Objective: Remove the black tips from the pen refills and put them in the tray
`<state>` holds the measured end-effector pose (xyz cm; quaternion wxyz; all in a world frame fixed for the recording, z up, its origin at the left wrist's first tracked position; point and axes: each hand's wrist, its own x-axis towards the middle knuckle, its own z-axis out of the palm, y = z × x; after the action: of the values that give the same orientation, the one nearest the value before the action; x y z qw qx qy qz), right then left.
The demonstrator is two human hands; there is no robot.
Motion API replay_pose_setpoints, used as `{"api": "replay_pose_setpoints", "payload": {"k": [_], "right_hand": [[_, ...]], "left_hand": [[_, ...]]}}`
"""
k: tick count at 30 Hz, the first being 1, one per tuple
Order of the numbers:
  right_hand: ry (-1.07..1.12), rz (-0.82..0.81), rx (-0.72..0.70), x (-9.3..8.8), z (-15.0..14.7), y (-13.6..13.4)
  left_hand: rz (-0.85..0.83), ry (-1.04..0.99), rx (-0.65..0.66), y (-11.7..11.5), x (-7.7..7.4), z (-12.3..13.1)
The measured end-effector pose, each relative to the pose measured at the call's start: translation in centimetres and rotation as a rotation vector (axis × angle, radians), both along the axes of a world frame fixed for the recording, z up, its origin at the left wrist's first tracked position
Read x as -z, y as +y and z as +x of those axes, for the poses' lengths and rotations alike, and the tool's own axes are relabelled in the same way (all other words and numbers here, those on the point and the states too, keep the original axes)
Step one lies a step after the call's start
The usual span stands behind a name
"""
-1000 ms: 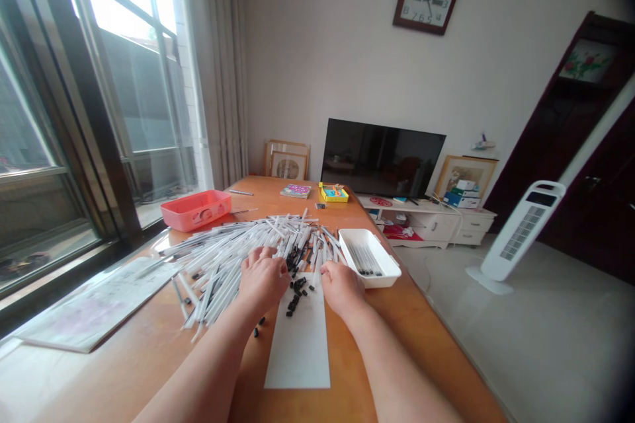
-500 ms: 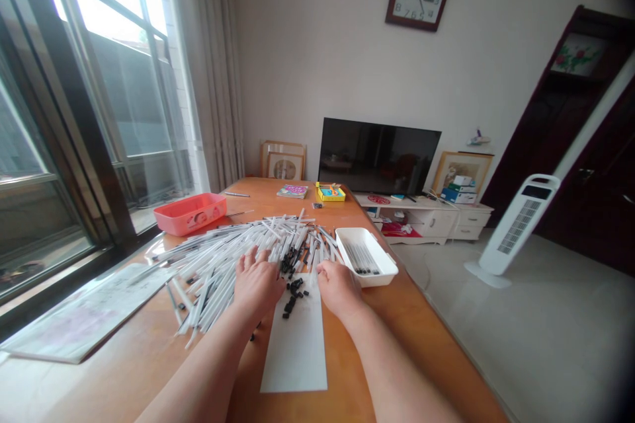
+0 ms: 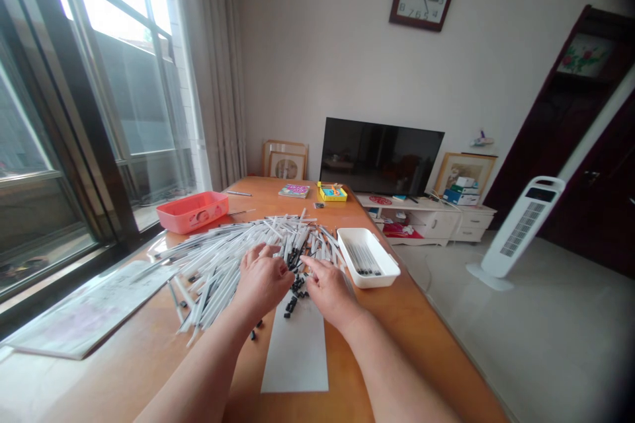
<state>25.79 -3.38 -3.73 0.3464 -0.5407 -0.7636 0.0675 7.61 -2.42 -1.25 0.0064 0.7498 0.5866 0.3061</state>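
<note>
A large heap of thin white and clear plastic tubes (image 3: pixel 218 291) spreads over the wooden table. My left hand (image 3: pixel 262 281) hovers at the heap's right part, its fingers loosely bent and apart, with nothing visible in them. Across from it, my right hand (image 3: pixel 330 287) has its index finger stretched toward the small black caps (image 3: pixel 290 306), and no held object shows. These caps lie loose between my hands, on a long white sheet (image 3: pixel 296 360). Several black-ended pieces sit just beyond my fingertips, partly hidden by them.
To the right, a white tray (image 3: pixel 384 271) holds several black-tipped tubes. A pink basket (image 3: pixel 191 213) stands at the back left. A booklet (image 3: pixel 294 191) and a yellow box (image 3: pixel 332 193) lie at the far end. A flat covered sheet (image 3: pixel 74 320) is at the left edge.
My hands have come closer together over the black caps. My right hand has moved left and its index finger has stretched out; my left hand has shifted slightly right.
</note>
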Motion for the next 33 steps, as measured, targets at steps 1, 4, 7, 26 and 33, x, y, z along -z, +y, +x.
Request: {"api": "replay_pose_setpoints", "payload": {"k": [1, 4, 7, 26, 33], "right_hand": [[0.009, 0.016, -0.015, 0.1, -0.1, 0.0], [0.059, 0.064, -0.034, 0.1, 0.1, 0.0], [0.139, 0.126, -0.016, -0.2, 0.5, 0.2], [0.421, 0.255, 0.062, -1.1, 1.2, 0.0], [0.418, 0.262, 0.057, -1.5, 1.1, -0.2]], "left_hand": [[-0.02, -0.041, 0.044, -0.1, -0.3, 0.2], [-0.13, -0.221, 0.208, -0.2, -1.3, 0.3], [-0.217, -0.499, 0.254, 0.2, -1.9, -0.6], [-0.148, 0.207, -0.28, 1.9, 0.8, -2.1], [-0.172, 0.214, -0.323, 2.0, 0.6, -1.6]]}}
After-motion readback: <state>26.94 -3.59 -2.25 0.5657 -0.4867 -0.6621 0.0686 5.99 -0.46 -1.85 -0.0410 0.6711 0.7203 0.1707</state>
